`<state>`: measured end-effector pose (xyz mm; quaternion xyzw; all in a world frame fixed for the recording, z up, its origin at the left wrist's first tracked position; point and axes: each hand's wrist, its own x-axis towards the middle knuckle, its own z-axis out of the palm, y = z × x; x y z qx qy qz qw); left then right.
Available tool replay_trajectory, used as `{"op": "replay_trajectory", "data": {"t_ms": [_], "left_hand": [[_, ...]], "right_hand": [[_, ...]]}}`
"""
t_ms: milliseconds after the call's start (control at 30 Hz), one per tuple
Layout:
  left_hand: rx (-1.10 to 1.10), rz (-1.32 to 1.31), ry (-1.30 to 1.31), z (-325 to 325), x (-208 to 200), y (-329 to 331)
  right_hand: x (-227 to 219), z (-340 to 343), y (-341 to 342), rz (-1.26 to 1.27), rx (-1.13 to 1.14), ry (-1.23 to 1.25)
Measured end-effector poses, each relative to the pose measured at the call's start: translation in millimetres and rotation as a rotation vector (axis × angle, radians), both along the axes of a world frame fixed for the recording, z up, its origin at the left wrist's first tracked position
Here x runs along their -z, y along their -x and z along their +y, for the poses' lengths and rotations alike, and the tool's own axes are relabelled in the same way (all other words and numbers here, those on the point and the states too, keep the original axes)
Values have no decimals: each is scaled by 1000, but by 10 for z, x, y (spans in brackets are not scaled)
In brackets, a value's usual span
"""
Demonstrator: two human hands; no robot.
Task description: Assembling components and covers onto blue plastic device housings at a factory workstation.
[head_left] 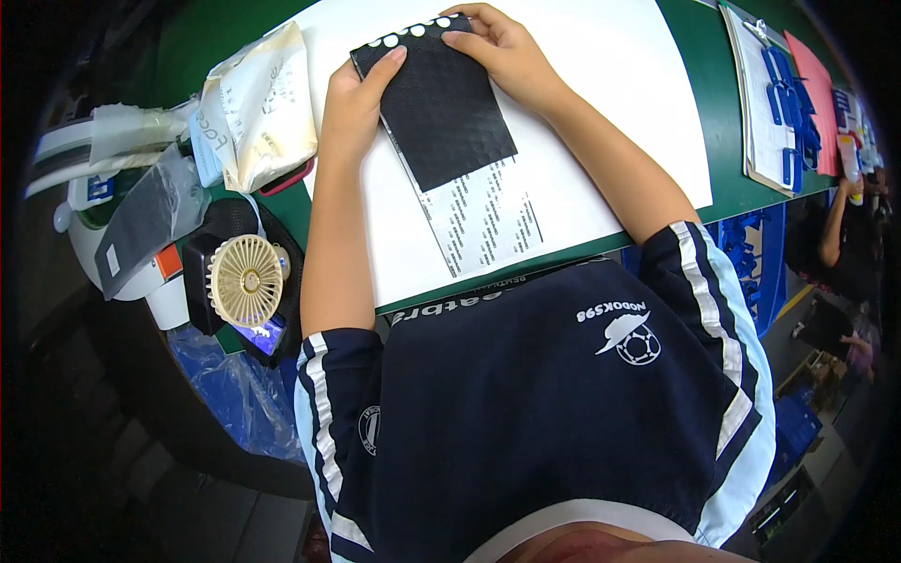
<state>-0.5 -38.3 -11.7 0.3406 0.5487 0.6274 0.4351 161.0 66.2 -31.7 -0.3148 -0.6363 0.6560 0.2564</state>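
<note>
Both hands hold a black sheet (441, 113) near its far edge, above a white work surface. Faint round outlines cover the sheet, and a row of white round spots (418, 31) runs along its far end. My left hand (357, 98) grips the left corner, thumb on top. My right hand (502, 47) holds the right corner, thumb on top and fingers curled round the edge. From under the sheet's near end a white printed sheet (488, 216) sticks out toward me. Whether the two sheets are joined is hidden.
A worn plastic bag with handwriting (267, 113) lies at the left, near a small cream fan (249, 280) and a grey plastic sleeve (155, 220). On the right, a clipboard (755, 113) with blue clips lies on the green table (699, 61). Another person stands far right.
</note>
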Motion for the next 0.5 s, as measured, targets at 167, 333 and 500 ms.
{"op": "replay_trajectory", "data": {"t_ms": [167,333,500], "left_hand": [[6,-13,-2,6,7,4],[2,-20,-5,4,8,-1],[6,-22,-9,6,-5,-1]], "right_hand": [[25,-6,-2,-14,17,-16],[4,-6,3,-3,10,14],[25,3,-3,13,-3,-15]]}}
